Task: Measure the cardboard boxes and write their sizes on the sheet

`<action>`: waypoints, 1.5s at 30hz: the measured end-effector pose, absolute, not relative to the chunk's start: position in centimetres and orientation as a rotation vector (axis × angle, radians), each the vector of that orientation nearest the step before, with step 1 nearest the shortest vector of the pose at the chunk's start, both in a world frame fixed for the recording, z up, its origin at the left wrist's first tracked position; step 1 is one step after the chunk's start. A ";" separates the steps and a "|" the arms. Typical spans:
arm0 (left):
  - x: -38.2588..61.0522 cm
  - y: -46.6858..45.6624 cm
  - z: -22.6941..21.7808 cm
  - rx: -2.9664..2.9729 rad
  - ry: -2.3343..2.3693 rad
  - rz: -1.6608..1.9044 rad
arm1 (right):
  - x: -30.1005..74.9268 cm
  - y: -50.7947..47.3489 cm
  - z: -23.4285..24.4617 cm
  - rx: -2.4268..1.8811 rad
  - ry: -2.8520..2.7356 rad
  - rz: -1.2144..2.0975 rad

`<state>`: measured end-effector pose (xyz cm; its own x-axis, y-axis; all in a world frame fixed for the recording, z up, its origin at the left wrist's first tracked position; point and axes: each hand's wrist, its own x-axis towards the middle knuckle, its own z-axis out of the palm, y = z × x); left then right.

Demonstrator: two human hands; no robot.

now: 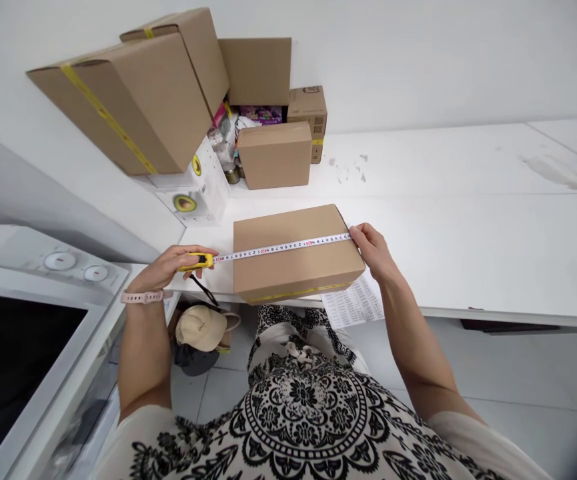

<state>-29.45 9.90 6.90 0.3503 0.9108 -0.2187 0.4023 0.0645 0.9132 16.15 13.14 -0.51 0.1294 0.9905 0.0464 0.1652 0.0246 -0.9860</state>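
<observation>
A closed brown cardboard box (pixel 278 277) lies on the white table near its front edge, with yellow tape along the side facing me. Across its top runs the white blade of a tape measure (pixel 197 261). My left hand (pixel 175 263) is closed around the yellow and black case, just off the box's left end. At the box's right end my right hand (pixel 372 247) pinches the blade's tip against the edge. A black wrist strap hangs below the case. Printed paper sheets (pixel 351 303) stick out from under the box's right front corner, over the table edge.
Large taped cartons (pixel 153 100) are stacked on a white avocado-print box (pixel 193 197) at the back left. Smaller boxes (pixel 275 155) and packaged goods stand beside them. A white microwave (pixel 43 287) is at the left. Below the table hangs a beige cap (pixel 202 327).
</observation>
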 end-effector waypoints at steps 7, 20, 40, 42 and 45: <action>-27.9 11.0 6.9 1.524 1.210 0.569 | 15.3 13.0 -0.7 -1.347 -1.163 1.054; -25.7 10.4 7.4 1.374 1.193 0.617 | 14.9 12.8 -0.9 -1.407 -1.170 1.006; -25.5 10.9 6.9 1.389 1.205 0.579 | 15.3 12.7 -1.1 -1.441 -1.209 0.990; -25.6 10.7 6.7 1.391 1.211 0.589 | 15.5 12.6 -0.9 -1.451 -1.260 0.963; -25.7 10.5 6.7 1.412 1.227 0.594 | 15.8 12.5 -0.4 -1.494 -1.393 0.876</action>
<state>-25.69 10.45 6.65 0.3333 0.9013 -0.2766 0.3416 0.1580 0.9265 15.81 12.53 -0.40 0.1190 0.9903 0.0722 0.3638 0.0242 -0.9312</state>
